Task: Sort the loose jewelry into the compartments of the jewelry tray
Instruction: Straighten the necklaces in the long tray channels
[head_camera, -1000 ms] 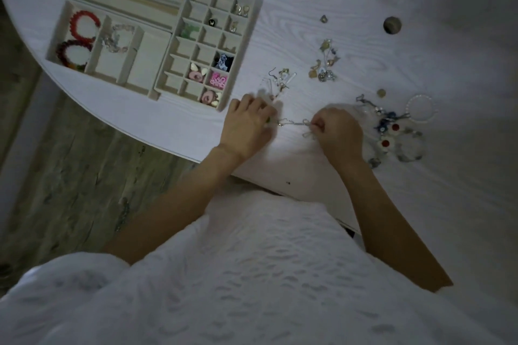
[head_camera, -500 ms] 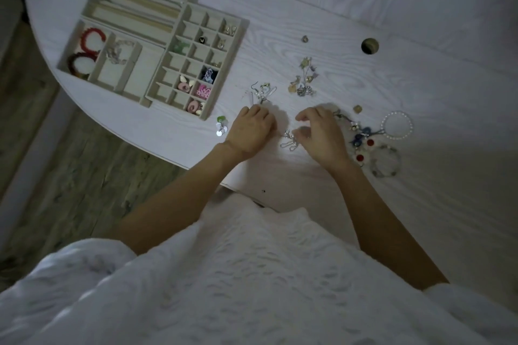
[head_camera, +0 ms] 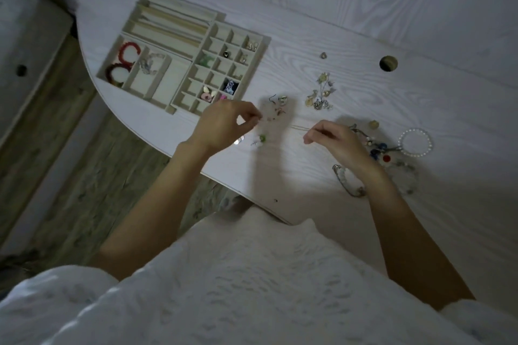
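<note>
Head view: my two hands stretch a thin chain point(head_camera: 297, 127) just above the tabletop point(head_camera: 364, 22).

My left hand point(head_camera: 224, 123) pinches one end with curled fingers, though that end blurs out near the loose earrings point(head_camera: 279, 105); my right hand point(head_camera: 333, 138) pinches the other. It looks feather-light, limp and quick to tangle or slip, so I judge the ends are the places to hold, kept taut. Its home, the jewelry tray point(head_camera: 265, 45), sits far left, well apart from the pearl bracelet point(head_camera: 415, 142) at right.
</note>
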A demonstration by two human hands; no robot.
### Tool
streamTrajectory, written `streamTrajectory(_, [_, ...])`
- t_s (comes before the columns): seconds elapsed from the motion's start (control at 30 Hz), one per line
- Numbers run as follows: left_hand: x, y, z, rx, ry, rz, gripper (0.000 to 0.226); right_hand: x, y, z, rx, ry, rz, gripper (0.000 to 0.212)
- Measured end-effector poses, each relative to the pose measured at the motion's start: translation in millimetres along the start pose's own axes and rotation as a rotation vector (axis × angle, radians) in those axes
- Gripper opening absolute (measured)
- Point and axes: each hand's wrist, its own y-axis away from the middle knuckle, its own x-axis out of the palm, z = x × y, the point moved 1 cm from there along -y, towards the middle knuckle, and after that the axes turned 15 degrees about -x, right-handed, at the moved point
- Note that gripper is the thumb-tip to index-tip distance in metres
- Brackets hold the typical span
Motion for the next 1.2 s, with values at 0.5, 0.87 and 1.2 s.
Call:
streamTrajectory(0.5, [-26.0, 43.1, 3.3, -0.104, 0.508, 0.101, 0.016, 43.7, -20.0, 66.9, -0.243, 0.108, 0.072, 0.035])
streamTrajectory(0.87, [-71.9, 3.2, 73.0, -0.164, 0.878, 0.225, 0.019, 102.7, -83.7, 84.2, -0.099, -0.064, 0.024, 0.017])
streamTrajectory(1.2, [-138.1, -77.7, 234.2, 0.060, 0.184, 0.285, 0.022, 132.3, -197.0, 94.1, -0.027, 0.265, 0.076, 0.014])
